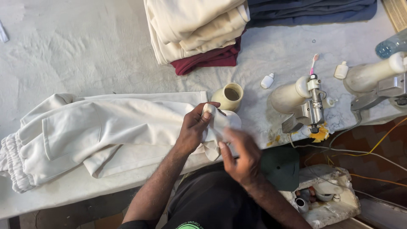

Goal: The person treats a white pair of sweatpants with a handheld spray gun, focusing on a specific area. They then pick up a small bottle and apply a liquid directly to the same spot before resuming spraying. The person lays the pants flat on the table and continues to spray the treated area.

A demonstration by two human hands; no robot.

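Item: cream trousers [106, 135], laid lengthwise across the white worktop [85, 51], elastic cuffs at nine o'clock, waist end at centre. Left hand [195, 127]: closed, pinching a fold of the waist fabric up off the worktop. Right hand [239, 154]: at five o'clock of the left, motion-blurred, fingers curled near the same fold; whether it holds a small tool or thread cannot be told. Step in hand, as judged: close hand-work on one spot of the fabric at the waist end; a further move would call for the fold kept taut and steady. Surroundings: cream cup [229, 96] at one o'clock of the left hand, just beside the cloth; small white dropper bottle [267, 80] at two o'clock; nozzle fixture [307, 104] with a pink toothbrush [314, 63] at three o'clock; stack of folded cream garments [195, 27] over a maroon one [207, 59] at twelve o'clock; dark blue cloth [309, 10] beyond. The cup stands nearest, crowding the work.
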